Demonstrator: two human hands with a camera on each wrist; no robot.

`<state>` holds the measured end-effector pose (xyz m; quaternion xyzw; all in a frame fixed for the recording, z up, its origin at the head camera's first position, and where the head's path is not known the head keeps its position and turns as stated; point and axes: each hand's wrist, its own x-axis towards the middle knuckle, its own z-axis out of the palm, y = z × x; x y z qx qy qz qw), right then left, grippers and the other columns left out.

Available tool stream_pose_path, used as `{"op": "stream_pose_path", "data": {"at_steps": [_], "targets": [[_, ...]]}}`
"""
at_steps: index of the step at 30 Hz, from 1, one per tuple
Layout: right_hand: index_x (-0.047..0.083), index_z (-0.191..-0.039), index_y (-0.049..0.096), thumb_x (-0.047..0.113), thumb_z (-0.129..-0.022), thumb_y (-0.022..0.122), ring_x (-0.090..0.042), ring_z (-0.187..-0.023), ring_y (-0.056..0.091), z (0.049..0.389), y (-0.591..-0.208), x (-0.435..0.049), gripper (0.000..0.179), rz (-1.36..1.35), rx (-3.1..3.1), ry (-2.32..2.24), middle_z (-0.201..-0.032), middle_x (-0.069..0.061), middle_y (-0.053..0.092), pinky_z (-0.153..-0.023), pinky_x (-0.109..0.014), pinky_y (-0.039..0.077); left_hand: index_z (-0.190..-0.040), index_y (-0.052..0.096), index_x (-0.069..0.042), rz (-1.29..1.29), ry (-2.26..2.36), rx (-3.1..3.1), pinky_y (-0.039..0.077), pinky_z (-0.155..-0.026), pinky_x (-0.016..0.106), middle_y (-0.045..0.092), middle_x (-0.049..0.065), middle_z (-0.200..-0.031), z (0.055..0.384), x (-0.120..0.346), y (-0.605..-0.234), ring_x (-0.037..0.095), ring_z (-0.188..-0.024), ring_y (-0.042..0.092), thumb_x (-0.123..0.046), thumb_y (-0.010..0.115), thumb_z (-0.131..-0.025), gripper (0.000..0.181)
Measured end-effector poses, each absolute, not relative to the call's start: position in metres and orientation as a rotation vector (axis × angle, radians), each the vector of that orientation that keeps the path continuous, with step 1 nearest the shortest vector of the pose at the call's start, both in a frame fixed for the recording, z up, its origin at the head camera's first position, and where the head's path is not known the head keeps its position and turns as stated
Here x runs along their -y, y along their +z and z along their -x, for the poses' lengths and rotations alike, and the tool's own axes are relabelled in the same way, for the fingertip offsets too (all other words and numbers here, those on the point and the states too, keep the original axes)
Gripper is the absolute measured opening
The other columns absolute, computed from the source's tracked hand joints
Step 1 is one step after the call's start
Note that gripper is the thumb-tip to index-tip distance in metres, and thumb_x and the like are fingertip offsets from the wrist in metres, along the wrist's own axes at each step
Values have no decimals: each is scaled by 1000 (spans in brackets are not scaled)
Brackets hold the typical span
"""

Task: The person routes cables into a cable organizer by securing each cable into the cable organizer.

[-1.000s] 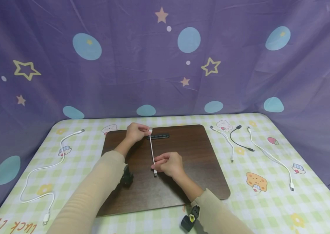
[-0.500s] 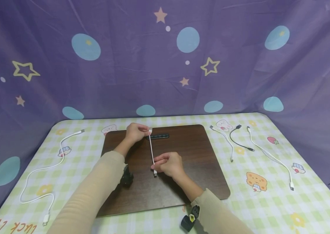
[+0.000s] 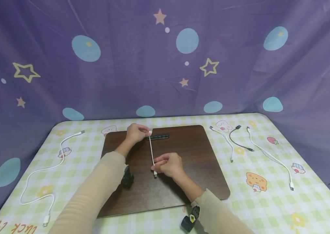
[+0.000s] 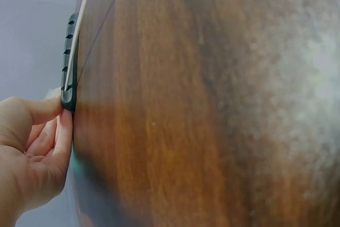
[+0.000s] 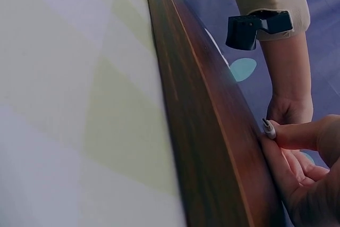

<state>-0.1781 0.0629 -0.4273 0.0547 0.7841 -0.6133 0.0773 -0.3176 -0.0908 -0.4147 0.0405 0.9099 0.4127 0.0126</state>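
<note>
A short white USB cable runs straight between both hands, over a brown wooden board. My left hand pinches its far end by the plug, beside the left end of a black slotted cable clip lying near the board's back edge. In the left wrist view the cable crosses the clip at its near end, right at the left fingertips. My right hand pinches the cable close to its near plug, low over the board. The right wrist view shows that plug sticking out past the thumb.
On the checked tablecloth, a long white cable curves at the left. Two white cables, one short and one longer, lie at the right with a short black cable between them. A purple curtain hangs behind.
</note>
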Motion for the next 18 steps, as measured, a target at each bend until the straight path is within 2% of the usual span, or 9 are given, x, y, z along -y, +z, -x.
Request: {"op": "stream_pose_path", "data": {"at_steps": [7, 14, 18], "targets": [[1, -87, 75, 3, -69, 83, -11, -59, 72, 177, -429, -62, 20, -140, -2378, -1849, -77, -14, 76, -56, -23, 59, -97, 76, -5, -50, 1328, -2823, 46, -68, 11, 76, 11, -93, 317, 88, -413, 12, -80, 71, -17, 80, -77, 23], [2, -87, 75, 6, -69, 83, -13, -58, 72, 173, -428, -59, 20, -151, -2457, -1833, -76, -13, 75, -52, -20, 56, -96, 76, -3, 38, 1364, -2835, 56, -87, 30, 76, 12, -92, 310, 82, -409, 20, -85, 73, -12, 79, -76, 22], [2, -87, 75, 8, -70, 83, -13, -58, 72, 170, -427, -59, 19, -154, -2489, -1815, -76, -12, 76, -51, -20, 55, -97, 74, 1, 26, 1409, -2815, 57, -88, 33, 75, 16, -94, 308, 80, -409, 24, -86, 74, -7, 78, -76, 23]]}}
